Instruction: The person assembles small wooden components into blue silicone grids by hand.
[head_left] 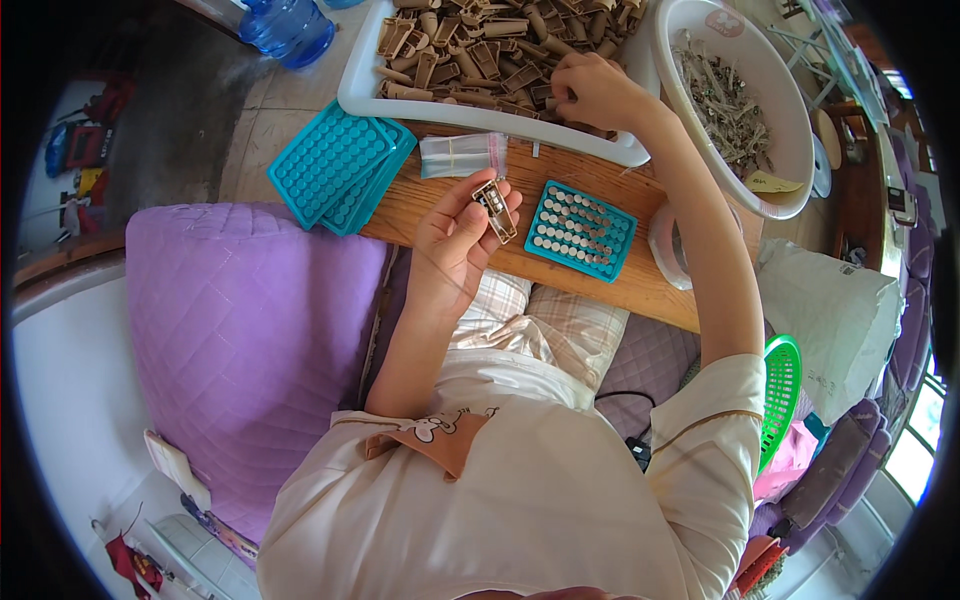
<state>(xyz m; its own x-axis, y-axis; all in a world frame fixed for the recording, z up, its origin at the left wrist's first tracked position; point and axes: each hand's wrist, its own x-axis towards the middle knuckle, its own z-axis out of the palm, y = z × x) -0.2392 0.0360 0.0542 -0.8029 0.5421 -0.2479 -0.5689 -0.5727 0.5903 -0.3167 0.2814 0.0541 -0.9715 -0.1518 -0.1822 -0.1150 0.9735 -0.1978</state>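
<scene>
My left hand (447, 245) is raised over the near edge of a wooden table, its fingers closed around a small brown plastic casing (495, 211) with shiny metal pieces inside. My right hand (597, 92) reaches into a white bin (480, 110) heaped with brown curved plastic shells (462, 62). Its fingers are curled at the near right side of the heap, and what they grip is hidden. Between my arms, a teal tray (583, 232) holds rows of small round silvery discs. Clear plastic bags (455, 156) lie beyond my left hand.
Stacked teal trays (328, 165) overhang the wooden table (640, 298) at the left. A roll of tape (668, 245) stands by my right forearm. A white tub (793, 120) of small metallic and clear parts is far right. Purple quilted seating (250, 330) lies left, a white bag (835, 315) right.
</scene>
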